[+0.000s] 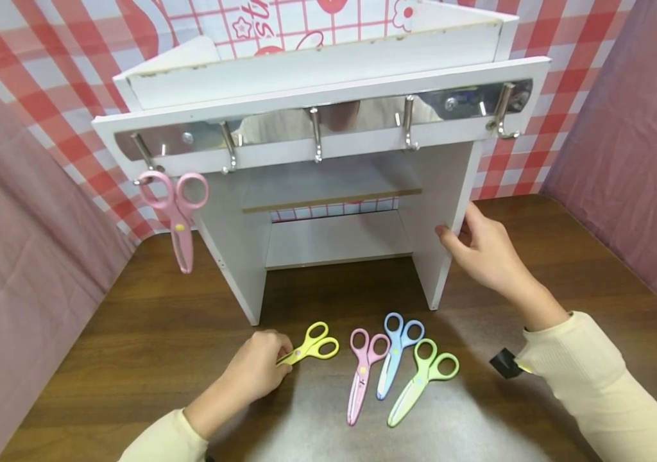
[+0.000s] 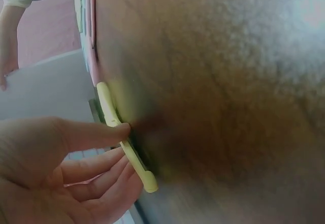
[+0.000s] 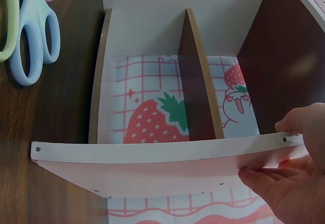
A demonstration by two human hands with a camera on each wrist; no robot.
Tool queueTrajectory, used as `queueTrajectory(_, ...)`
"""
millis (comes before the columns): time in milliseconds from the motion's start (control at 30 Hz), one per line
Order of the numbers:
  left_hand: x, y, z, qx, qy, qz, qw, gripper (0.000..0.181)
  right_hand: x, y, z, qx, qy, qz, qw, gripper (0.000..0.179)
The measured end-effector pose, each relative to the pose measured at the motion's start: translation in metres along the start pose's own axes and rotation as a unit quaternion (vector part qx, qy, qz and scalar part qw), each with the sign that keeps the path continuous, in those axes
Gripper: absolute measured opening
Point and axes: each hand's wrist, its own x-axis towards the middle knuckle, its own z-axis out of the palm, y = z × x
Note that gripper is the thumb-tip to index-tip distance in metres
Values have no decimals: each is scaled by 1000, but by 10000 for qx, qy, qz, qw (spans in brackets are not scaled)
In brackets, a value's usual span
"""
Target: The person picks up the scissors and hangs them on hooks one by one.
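Observation:
Yellow scissors (image 1: 312, 345) lie at the front of the wooden table, and my left hand (image 1: 260, 363) pinches them by the blade end between thumb and fingers. The left wrist view shows the thumb on the yellow scissors (image 2: 133, 160), close above the tabletop. My right hand (image 1: 487, 247) grips the side panel (image 1: 454, 212) of a white shelf unit, thumb on the front edge. Pink scissors (image 1: 362, 378), blue scissors (image 1: 396, 353) and green scissors (image 1: 421, 385) lie to the right of the yellow pair. Another pink pair of scissors (image 1: 178, 212) hangs by a handle loop from the leftmost hook.
Across the shelf's top front runs a metal rail (image 1: 363, 122) with several hooks. Inside are a middle shelf (image 1: 334, 186) and a lower shelf (image 1: 340, 240). Checked red-and-white cloth (image 1: 559, 77) stands behind, pink cloth (image 1: 629, 154) at the sides.

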Motion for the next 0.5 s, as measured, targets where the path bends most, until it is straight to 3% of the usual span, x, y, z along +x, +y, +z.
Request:
queueTrajectory(267,3,-5,-4,-215,-215,7,9995,15,0,1,0,74,-19,-73,9999,34)
queueTrajectory(500,5,-8,-10,-275,-459,210,9983,14,0,1,0,56,-53,-23,10000,34)
